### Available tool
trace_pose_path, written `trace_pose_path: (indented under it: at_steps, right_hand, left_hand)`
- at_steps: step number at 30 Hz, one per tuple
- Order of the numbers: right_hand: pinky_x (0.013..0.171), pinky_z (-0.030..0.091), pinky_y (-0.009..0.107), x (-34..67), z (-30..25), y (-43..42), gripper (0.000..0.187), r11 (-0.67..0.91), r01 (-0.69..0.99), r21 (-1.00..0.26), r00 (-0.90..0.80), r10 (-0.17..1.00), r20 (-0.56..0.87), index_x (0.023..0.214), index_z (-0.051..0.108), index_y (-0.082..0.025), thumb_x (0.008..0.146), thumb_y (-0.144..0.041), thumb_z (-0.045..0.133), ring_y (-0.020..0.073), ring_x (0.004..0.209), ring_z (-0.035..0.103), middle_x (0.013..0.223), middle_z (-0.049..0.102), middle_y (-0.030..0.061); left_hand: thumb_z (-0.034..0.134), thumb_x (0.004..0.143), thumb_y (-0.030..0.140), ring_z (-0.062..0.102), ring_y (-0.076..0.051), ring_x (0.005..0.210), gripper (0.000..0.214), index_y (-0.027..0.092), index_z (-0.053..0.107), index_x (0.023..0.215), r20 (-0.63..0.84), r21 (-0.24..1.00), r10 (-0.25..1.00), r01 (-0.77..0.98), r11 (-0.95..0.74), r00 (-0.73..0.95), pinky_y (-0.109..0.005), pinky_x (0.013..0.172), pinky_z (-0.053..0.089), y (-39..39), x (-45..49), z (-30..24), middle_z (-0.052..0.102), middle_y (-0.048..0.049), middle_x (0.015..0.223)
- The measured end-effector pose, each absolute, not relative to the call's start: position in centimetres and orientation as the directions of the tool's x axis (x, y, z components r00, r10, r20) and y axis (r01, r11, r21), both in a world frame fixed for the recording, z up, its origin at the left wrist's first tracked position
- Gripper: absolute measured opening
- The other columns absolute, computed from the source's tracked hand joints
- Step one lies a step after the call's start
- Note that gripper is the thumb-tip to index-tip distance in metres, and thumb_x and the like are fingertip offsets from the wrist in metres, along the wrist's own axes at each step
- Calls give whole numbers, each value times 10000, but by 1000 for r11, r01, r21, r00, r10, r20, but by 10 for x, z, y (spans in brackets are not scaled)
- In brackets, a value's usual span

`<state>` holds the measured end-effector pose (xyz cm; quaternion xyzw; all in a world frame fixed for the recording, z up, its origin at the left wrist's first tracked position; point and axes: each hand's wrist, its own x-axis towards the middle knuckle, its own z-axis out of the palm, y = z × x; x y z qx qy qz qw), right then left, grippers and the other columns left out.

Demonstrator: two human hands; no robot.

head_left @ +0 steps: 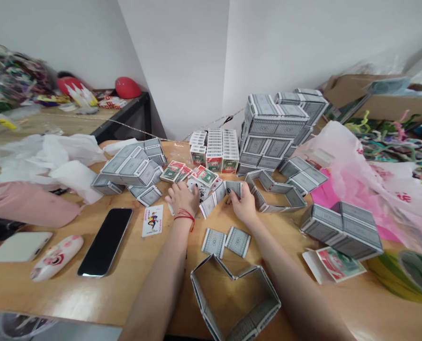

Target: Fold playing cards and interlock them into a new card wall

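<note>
My right hand [243,204] pinches the end of a strip of folded playing cards [212,201] with grey patterned backs, thumb on the near side. The strip stands on edge and bends in a zigzag toward my left hand [183,198]. That hand rests, fingers bent and apart, on loose face-up cards [201,189]; its fingertips are partly hidden. A joker card [152,220] lies left of it. Between my forearms are two separate folded cards [214,243] and a heart-shaped frame [267,310] made of folded cards.
Stacked card blocks [274,121] rise at the back right, beside rows of boxed decks [214,149]. More folded-card frames [278,194] stand at right, near a tape roll [406,272]. A phone [106,241] and a mouse [57,258] lie at left.
</note>
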<state>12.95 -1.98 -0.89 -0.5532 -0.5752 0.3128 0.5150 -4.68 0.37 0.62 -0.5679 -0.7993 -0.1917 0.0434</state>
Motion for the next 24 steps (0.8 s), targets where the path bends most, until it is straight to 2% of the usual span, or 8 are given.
trace_pose_path:
  at_steps: [4,8,11,15,19,24]
  right_hand:
    - [500,462,282,129,-10,-18,170,169,235,-957,173,962,212,866,451,-222,753,-333,512,154,482,554,568,541,-34]
    - [466,453,264,129,-6,-15,246,128,42,-991,177,975,134,831,482,-200,713,-400,566,129,469,527,622,564,-18]
    - [460,432,248,131,-1,-16,284,81,-95,-992,111,991,70,799,518,-172,691,-422,602,114,450,508,582,565,-16]
    - [473,424,248,131,8,-20,282,-9,-255,-967,-31,1000,-1,760,570,-159,687,-427,618,112,459,509,555,567,-8]
    - [471,434,250,125,11,-25,305,-109,-263,-958,-233,971,-47,667,599,-151,659,-454,634,127,489,540,562,597,19]
    - [444,434,231,118,10,-28,305,-143,-215,-966,-438,898,-35,727,628,-128,671,-428,636,138,516,584,608,649,40]
  left_hand:
    - [417,790,400,474,-255,902,252,181,541,794,364,334,884,927,169,-293,-371,757,329,7,-48,7,532,-100,866]
    - [354,841,382,503,-179,771,344,185,495,597,484,502,836,865,-25,-257,-291,713,346,7,-50,9,508,-66,720]
    - [366,842,397,496,-151,703,360,185,456,566,527,615,790,782,-100,-313,-263,678,347,6,-50,9,489,-41,656]
    - [347,853,372,490,-142,673,335,182,450,596,527,691,760,712,-123,-380,-250,657,347,6,-45,5,498,-35,634]
    - [310,866,353,495,-141,660,326,180,476,645,495,743,759,659,-117,-423,-248,639,344,5,-34,3,520,-36,639]
    - [329,861,344,511,-140,688,297,189,507,680,436,783,806,609,-122,-400,-240,658,361,1,-20,4,547,-34,671]
